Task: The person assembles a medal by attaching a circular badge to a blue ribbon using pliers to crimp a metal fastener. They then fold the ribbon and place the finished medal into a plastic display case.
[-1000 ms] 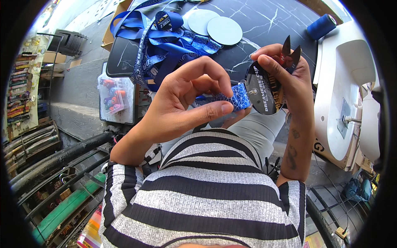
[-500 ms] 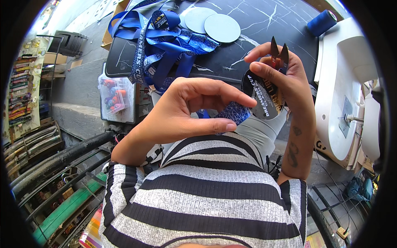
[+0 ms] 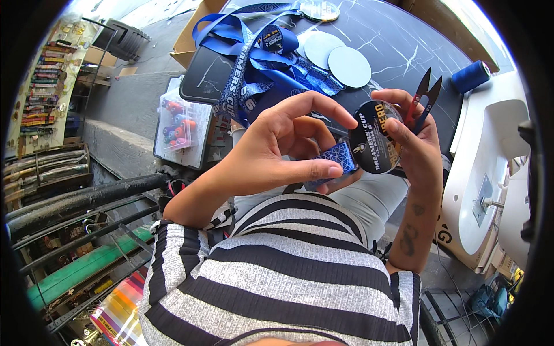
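Observation:
My left hand point(image 3: 271, 141) is closed on the end of a blue ribbon point(image 3: 339, 158) with a pale line pattern. Its index fingertip meets the rim of a round medal point(image 3: 369, 141), black-faced with white and gold print. From the other side, my right hand point(image 3: 412, 135) grips that medal between thumb and fingers. Tucked in the same hand, a pair of thread snips point(image 3: 426, 98) points up and away, blades apart. The ribbon lies against the medal's left edge; whether it passes through a loop there is hidden.
Blue lanyards point(image 3: 248, 63) lie heaped on the black marbled table point(image 3: 398, 34), beside several pale discs point(image 3: 350, 67) and another medal point(image 3: 319, 10). At right are a blue thread spool point(image 3: 470, 77) and a white sewing machine point(image 3: 470, 167). A plastic box point(image 3: 180, 124) of spools stands left.
The medal has turned to face me more fully and the snips show more of their length. My left fingers have spread around the ribbon, its index finger now at the medal's rim. The view has shifted.

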Demonstrator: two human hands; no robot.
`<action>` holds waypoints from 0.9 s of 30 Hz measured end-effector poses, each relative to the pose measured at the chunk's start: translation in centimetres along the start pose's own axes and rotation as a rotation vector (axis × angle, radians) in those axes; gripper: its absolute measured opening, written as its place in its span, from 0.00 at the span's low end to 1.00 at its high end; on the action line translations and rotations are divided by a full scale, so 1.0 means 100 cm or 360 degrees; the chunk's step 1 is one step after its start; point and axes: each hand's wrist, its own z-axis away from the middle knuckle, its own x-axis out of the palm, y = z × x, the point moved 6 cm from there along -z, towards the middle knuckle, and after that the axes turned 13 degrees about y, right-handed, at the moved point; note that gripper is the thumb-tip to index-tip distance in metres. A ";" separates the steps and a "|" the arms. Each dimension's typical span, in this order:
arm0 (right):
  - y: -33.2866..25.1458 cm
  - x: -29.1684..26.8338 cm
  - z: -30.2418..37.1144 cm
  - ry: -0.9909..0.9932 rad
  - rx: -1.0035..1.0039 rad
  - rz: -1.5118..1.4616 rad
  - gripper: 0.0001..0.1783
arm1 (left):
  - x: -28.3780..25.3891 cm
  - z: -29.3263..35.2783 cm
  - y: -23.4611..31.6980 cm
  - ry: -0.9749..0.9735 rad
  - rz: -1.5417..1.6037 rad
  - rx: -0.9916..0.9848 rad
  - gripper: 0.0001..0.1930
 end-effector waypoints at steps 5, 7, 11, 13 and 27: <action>-0.010 0.010 -0.015 0.0002 -0.0149 -0.0082 0.20 | -0.034 0.012 0.014 0.0011 -0.0129 -0.0131 0.31; -0.015 0.006 -0.031 0.0047 -0.0294 -0.0232 0.19 | -0.067 0.016 0.029 0.0074 -0.0375 0.0017 0.24; -0.022 -0.024 -0.108 0.0283 -0.0700 -0.0137 0.21 | -0.178 0.008 0.090 0.0493 -0.0944 0.0244 0.20; -0.009 -0.041 -0.172 0.0547 -0.0507 -0.0119 0.21 | -0.231 -0.015 0.116 0.0549 -0.1113 0.0371 0.19; 0.025 0.008 -0.279 0.0803 -0.1035 0.1586 0.24 | -0.189 -0.062 0.069 0.1228 -0.1959 0.1779 0.13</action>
